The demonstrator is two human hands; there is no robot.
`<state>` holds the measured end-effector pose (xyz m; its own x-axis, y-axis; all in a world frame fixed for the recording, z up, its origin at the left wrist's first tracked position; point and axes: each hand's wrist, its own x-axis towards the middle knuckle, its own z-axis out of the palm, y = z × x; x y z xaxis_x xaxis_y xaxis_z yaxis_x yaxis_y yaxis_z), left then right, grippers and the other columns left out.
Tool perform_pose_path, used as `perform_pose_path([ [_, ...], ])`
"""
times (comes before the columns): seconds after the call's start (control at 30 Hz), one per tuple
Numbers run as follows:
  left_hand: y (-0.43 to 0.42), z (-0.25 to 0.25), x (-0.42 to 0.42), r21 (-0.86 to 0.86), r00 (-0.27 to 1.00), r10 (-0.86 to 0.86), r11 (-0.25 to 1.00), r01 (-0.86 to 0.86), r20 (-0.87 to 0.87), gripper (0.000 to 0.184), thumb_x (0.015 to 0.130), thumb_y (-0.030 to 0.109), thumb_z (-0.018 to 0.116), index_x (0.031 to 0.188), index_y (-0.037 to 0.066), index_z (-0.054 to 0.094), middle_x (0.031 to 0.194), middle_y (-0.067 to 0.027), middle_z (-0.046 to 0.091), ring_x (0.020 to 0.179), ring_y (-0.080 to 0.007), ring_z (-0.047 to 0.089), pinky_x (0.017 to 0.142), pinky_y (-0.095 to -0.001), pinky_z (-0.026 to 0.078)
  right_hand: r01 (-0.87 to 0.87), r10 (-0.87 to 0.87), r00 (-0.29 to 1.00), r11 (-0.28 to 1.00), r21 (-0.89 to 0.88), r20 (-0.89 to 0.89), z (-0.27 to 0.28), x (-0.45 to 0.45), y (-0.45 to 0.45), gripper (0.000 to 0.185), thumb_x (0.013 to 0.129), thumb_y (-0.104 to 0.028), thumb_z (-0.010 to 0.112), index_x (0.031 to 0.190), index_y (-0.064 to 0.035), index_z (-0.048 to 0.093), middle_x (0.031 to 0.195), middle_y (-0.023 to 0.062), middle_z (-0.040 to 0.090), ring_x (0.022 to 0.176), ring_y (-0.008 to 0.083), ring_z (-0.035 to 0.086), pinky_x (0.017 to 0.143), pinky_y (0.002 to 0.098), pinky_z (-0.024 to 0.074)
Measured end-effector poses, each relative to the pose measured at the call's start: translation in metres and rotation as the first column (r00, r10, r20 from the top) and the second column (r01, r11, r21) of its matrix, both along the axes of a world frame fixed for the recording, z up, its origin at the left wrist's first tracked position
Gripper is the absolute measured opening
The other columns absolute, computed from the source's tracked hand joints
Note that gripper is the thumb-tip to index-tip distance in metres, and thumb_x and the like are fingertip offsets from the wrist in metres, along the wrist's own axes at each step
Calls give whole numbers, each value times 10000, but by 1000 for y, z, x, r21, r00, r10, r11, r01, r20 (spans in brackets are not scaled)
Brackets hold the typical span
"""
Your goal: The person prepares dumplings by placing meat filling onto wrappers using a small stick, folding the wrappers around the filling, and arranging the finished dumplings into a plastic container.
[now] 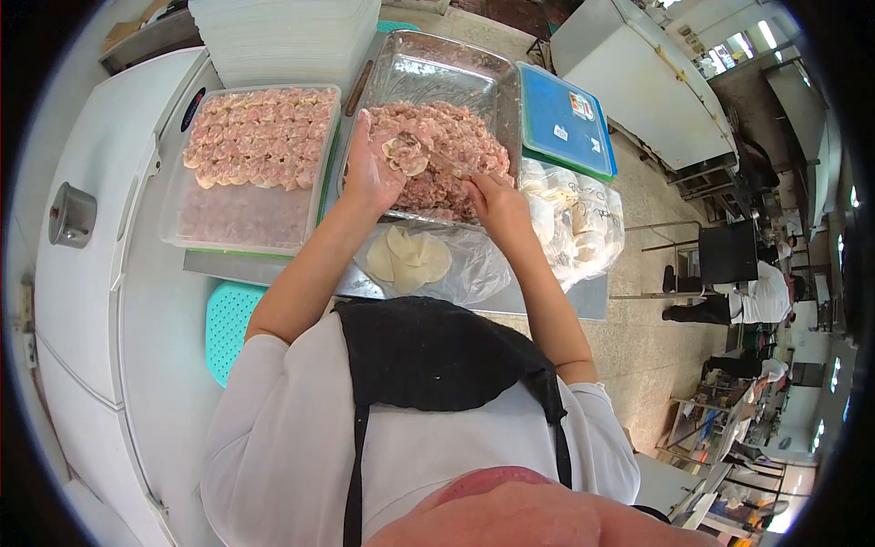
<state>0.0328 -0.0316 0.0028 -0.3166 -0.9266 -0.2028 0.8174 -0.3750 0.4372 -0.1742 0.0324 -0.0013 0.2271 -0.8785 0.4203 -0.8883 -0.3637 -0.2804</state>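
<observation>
My left hand (pixel 375 169) is held palm up at the left side of a metal tray (pixel 497 68), with a wrapper topped with meat filling (pixel 406 155) resting on it. Pinkish minced meat (pixel 447 196) fills the near part of that tray. Over the meat's right side, my right hand (pixel 497 202) is closed round the handle of a thin tool, whose far end blends into the meat. Round pale wrappers (pixel 407 259) lie on a plastic bag just below the tray. To the left, a clear container (pixel 255 239) holds rows of filled dumplings (pixel 260 137).
A blue lid (pixel 558 114) and a plastic bag of white pieces (pixel 574 219) are right of the tray. A white stack (pixel 283 41) stands behind the container. A turquoise perforated basket (pixel 232 328) sits lower left. People (pixel 766 292) are far off at the right.
</observation>
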Motion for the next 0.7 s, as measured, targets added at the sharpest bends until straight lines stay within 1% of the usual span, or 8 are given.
perform_pose_path([
  [0.1,-7,-26,3,-8,999,7,1000,-7,-40,717,925,617,373,1178,-38,516,1212,-211,568,1085,-295,575,982,-445,445,50,-50,999,999,-10,7,-16,-13,-8,189,903,-245,580,937,-66,630,838,133,623,725,345,624,608,427,506],
  [0.17,-12,-35,6,-5,999,11,1000,-11,-43,722,921,622,379,1172,-41,518,1214,-214,565,1087,-302,573,978,-457,446,188,-161,979,947,261,-122,-11,-29,-7,181,903,-217,583,939,-47,637,878,165,637,798,374,613,674,449,490],
  [0.23,-15,-36,8,83,995,55,995,-48,-82,749,900,608,455,1265,-46,480,1136,-184,587,1044,-306,583,954,-454,462,139,-120,988,965,222,-96,15,-19,9,186,905,-221,579,945,-50,639,872,172,634,791,379,612,676,453,489],
  [0.4,1,4,-10,119,997,68,991,-63,-39,693,888,623,455,1220,17,510,1184,-221,559,1113,-337,541,970,-542,424,-33,30,999,993,117,26,20,-6,18,205,910,-237,570,953,-50,644,855,178,625,760,387,611,668,461,487],
  [0.5,3,4,-13,141,990,128,983,-119,-56,704,883,601,487,1271,13,481,1249,-224,518,1164,-345,504,1008,-544,385,44,24,961,970,239,-276,67,-18,18,180,902,-209,576,982,-54,624,806,150,592,730,359,613,624,450,496],
  [0.53,2,1,-14,151,989,133,981,-123,-60,734,882,585,505,1318,-2,449,1319,-222,481,1205,-348,479,1043,-536,353,36,31,962,970,239,-273,66,-18,20,180,902,-209,576,982,-54,624,806,150,592,730,359,613,624,450,496],
  [0.6,1,4,-26,127,988,127,985,-116,-83,726,882,573,509,1317,-5,448,1310,-223,487,1216,-350,473,1049,-536,350,-126,126,989,992,9,-83,61,-13,23,154,898,-196,577,957,-65,631,796,152,578,724,347,617,602,443,496],
  [0.7,-3,-4,-36,138,973,157,981,-134,-169,681,883,519,540,1318,3,448,1273,-224,515,1217,-353,479,1058,-536,345,-168,176,984,974,149,-41,54,-33,11,179,898,-192,579,970,-39,637,826,164,589,765,363,613,665,448,487],
])
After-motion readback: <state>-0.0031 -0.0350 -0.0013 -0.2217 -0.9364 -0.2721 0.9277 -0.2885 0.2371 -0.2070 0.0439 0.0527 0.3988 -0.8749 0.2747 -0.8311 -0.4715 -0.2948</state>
